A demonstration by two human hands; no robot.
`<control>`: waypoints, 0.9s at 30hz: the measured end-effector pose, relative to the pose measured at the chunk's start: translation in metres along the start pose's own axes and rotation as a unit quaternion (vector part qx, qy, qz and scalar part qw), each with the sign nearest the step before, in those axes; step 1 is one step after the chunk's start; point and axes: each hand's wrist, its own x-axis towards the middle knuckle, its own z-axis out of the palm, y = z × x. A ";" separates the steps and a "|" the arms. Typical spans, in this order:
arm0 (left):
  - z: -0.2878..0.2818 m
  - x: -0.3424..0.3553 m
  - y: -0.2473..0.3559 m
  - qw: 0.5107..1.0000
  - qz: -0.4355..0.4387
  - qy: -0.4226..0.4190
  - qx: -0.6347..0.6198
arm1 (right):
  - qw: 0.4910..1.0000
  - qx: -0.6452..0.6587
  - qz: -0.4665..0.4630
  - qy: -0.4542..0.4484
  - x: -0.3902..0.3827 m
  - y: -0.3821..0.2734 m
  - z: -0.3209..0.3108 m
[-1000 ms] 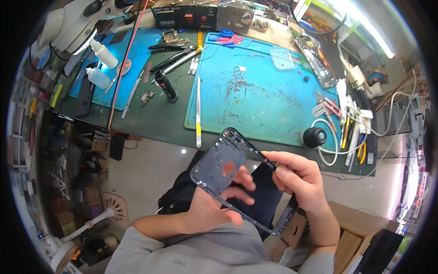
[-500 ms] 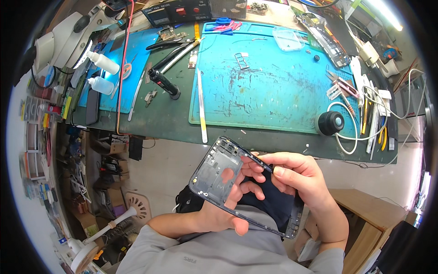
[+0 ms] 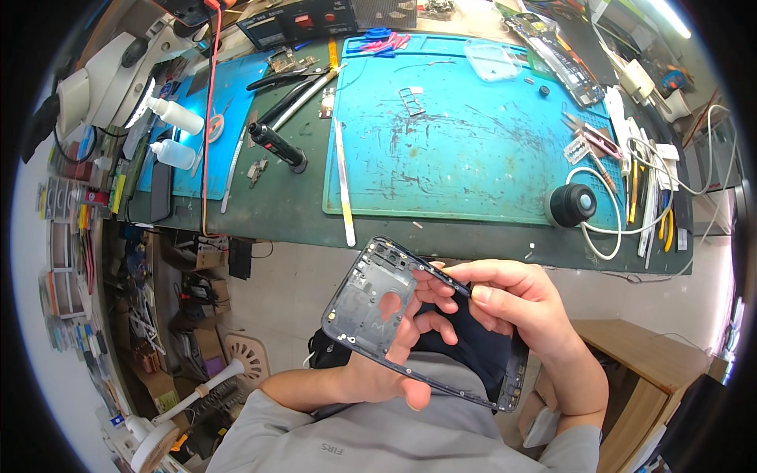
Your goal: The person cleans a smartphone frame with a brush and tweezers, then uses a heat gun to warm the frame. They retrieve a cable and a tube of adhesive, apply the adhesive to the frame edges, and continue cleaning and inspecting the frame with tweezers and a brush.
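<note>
A dark phone frame [image 3: 364, 298] is tilted in front of my body, past the bench's near edge. A solid panel with a round hole fills its upper left part, and the rest is an open rim. My left hand [image 3: 382, 377] holds the frame from below, its thumb beside the lower rim and its curled fingers showing through the opening. Against the upper right rim, my right hand [image 3: 524, 309] pinches with thumb and forefinger. Whether a small part sits in that pinch is hidden.
A blue work mat [image 3: 465, 165] covers much of the bench. Tweezers [image 3: 344, 189] lie along its left edge, near a black cylindrical tool [image 3: 277, 148]. A SIM tray [image 3: 411, 101] lies on the mat. Further right stand a round black device [image 3: 572, 205] and its white cable.
The view has shifted slightly, so the bench items appear a little displaced. Both hands keep nearly the same hold on the phone frame.
</note>
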 end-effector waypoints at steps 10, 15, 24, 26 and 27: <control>0.000 0.000 0.002 1.000 0.004 -0.003 0.006 | 1.000 0.008 0.001 -0.001 0.001 0.001 0.000; 0.001 0.001 0.003 1.000 -0.002 0.001 0.008 | 1.000 0.003 0.002 0.000 0.001 0.000 -0.001; -0.001 0.001 0.004 1.000 -0.012 -0.001 0.004 | 1.000 0.000 -0.005 -0.007 0.002 0.001 -0.002; -0.002 0.001 0.004 1.000 -0.016 -0.001 0.001 | 1.000 0.001 -0.005 -0.010 0.002 0.001 -0.003; -0.003 0.001 0.004 1.000 -0.018 -0.001 0.000 | 1.000 0.002 -0.005 -0.011 0.002 0.001 -0.003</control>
